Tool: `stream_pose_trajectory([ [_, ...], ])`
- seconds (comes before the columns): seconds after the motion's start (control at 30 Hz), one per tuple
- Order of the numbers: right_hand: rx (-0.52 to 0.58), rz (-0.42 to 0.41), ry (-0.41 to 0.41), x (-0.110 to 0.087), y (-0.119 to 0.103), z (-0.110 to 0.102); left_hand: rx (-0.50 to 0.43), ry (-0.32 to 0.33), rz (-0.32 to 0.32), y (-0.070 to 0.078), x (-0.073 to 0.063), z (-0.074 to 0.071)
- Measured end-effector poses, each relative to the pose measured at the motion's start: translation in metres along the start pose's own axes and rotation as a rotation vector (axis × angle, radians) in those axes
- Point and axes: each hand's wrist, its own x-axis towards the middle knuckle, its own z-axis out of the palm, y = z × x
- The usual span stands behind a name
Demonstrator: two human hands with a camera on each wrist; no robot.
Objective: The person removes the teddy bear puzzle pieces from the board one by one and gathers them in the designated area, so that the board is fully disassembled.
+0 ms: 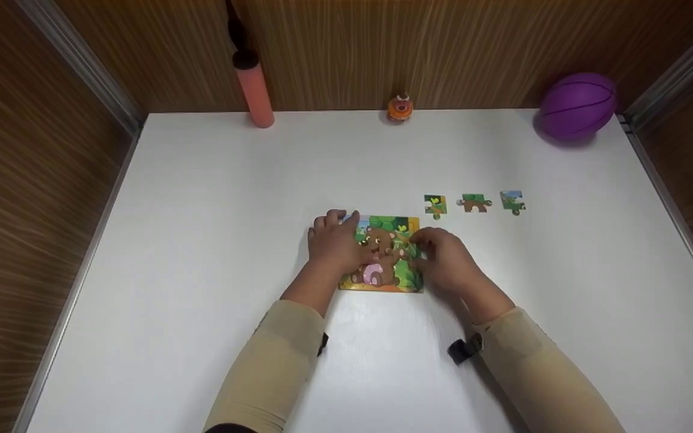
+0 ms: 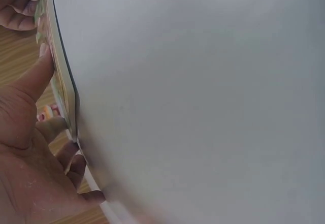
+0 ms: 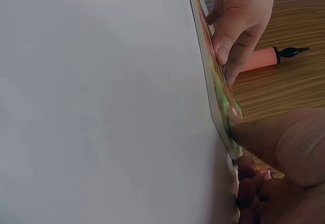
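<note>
A flat, rectangular cardboard jigsaw puzzle with a brown bear picture [image 1: 387, 272] lies near the middle of the smooth white table [image 1: 202, 210]. The left hand [image 1: 334, 245] rests at its left edge, fingers spread, thumb across the bear. The right hand [image 1: 447, 261] is at the right edge, fingers bent, thumb touching the picture; whether they pinch a piece, I cannot tell. Three loose, multicoloured jigsaw pieces [image 1: 474, 199] lie in a row, farther and to the right.

Left hand [image 1: 335, 243] partly hid puzzle's [image 1: 391, 267] left edge; right fingers [image 1: 429, 236] covered part of right edge. Head view's top cut off pump's [image 1: 255, 93] tip. Right wrist view: fingers hid most of toy [image 3: 265, 173].
</note>
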Motion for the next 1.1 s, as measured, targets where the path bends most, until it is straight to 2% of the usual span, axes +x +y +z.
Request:
stream_pose_trajectory([
  [0.1, 0.015, -0.003, 0.014, -0.003, -0.001, 0.001, -0.004, 0.000, -0.003, 0.000, 0.001, 0.001],
  [0.27, -0.021, -0.038, 0.044, -0.008, -0.003, 0.002, -0.027, -0.009, -0.002, 0.000, 0.001, 0.003],
  [0.63, 0.016, -0.079, 0.019, -0.009, -0.001, 0.004, -0.037, -0.011, -0.002, -0.001, 0.000, 0.001],
  [1.1, 0.013, -0.152, 0.056, -0.010, 0.009, 0.002, -0.019, -0.010, 0.000, -0.003, 0.000, 0.001],
])
